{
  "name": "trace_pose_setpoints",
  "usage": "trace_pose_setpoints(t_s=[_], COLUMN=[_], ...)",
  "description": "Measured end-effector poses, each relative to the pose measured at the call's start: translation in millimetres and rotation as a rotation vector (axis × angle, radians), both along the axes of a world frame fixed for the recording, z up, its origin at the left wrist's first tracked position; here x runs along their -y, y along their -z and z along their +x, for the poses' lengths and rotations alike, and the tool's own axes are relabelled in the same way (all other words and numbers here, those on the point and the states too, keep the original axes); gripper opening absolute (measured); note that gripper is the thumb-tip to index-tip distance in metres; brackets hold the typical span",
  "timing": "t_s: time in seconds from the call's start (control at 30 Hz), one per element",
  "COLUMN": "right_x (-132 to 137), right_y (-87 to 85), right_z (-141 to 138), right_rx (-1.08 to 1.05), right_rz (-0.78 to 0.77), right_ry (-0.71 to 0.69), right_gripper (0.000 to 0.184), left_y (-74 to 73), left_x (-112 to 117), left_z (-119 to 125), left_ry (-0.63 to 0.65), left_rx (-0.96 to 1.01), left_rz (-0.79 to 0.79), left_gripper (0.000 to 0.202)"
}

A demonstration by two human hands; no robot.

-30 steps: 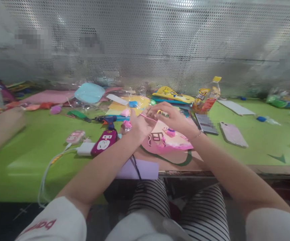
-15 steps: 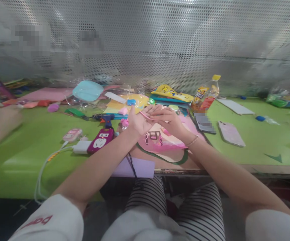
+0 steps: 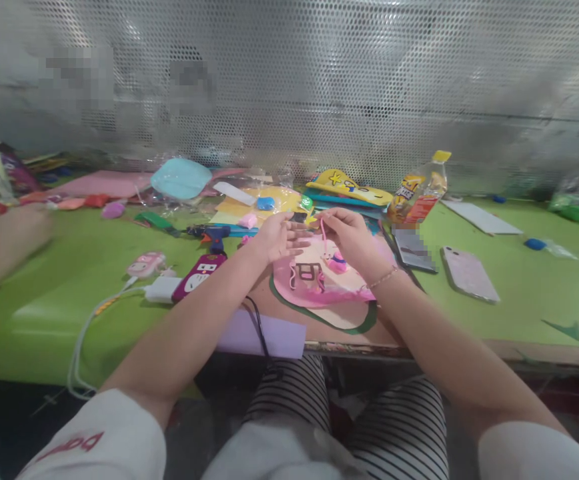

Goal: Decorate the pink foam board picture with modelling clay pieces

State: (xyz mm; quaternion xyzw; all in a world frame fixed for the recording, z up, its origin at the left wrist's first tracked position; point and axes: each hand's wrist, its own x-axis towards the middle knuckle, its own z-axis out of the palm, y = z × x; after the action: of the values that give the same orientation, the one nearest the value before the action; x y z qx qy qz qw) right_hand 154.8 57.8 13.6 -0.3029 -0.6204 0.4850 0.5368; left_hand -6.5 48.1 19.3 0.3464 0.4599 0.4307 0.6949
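Observation:
My right hand (image 3: 348,235) pinches one end of a thin pink clay strand (image 3: 324,230), which hangs down from the fingertips. My left hand (image 3: 280,240) is open, palm turned inward with fingers spread, and holds nothing. Both hands hover over a pink and cream craft board (image 3: 289,283) with a dark green edge. On the board are a brown window-like frame, small pink curls and a pink-and-blue lump (image 3: 338,262). The board's far part is partly hidden by my hands.
Left of the board lie a purple power bank (image 3: 197,275) with a white cable, a glue gun (image 3: 215,235) and a purple sheet (image 3: 284,335). To the right are a drink bottle (image 3: 419,193) and two phones, one pink (image 3: 469,273). Another person's hand (image 3: 17,230) holds red-handled scissors at far left.
My hands have moved apart. The pink strand, earlier lying across my left palm under the right fingers, now hangs from my right fingers. The other person's scissors handle has come into view.

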Motion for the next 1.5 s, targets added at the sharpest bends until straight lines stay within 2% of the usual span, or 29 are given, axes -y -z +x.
trace_pose_setpoints(t_s=[0.13, 0.2, 0.4, 0.53, 0.63, 0.83, 1.03, 1.27, 1.5], right_x=[1, 0, 3, 10, 13, 11, 5, 6, 6], right_y=[11.8, 16.5, 23.9, 22.0, 20.8, 21.9, 27.1, 26.9, 26.2], right_z=[0, -2, -11, -16, -18, -19, -18, -19, -21], right_rx=[0.257, 0.326, 0.291, 0.313, 0.335, 0.373, 0.381, 0.362, 0.391], right_rz=[0.106, 0.161, 0.117, 0.064, 0.021, 0.037, 0.107, 0.074, 0.057], right_ry=[0.001, -0.006, -0.118, -0.105, -0.087, -0.063, -0.043, -0.043, -0.019], right_gripper=[0.018, 0.019, 0.013, 0.012, 0.017, 0.017, 0.022, 0.022, 0.024], left_y=[3.2, 2.0, -6.0, -2.4, 1.6, 0.3, -1.0, 3.8, 3.0], left_x=[-5, -5, -1, -4, -6, -3, -1, -5, -5], left_z=[0, -1, -7, -13, -16, -14, -13, -15, -15], left_ry=[-0.174, -0.205, -0.128, 0.014, 0.043, 0.01, 0.071, 0.054, 0.053], left_rx=[-0.18, -0.269, -0.517, -0.791, -0.943, -1.036, -1.12, -1.037, -1.05], left_rz=[0.137, 0.213, 0.427, 0.511, 0.543, 0.539, 0.559, 0.566, 0.578], left_gripper=[0.028, 0.027, 0.033, 0.032, 0.032, 0.033, 0.032, 0.037, 0.038])
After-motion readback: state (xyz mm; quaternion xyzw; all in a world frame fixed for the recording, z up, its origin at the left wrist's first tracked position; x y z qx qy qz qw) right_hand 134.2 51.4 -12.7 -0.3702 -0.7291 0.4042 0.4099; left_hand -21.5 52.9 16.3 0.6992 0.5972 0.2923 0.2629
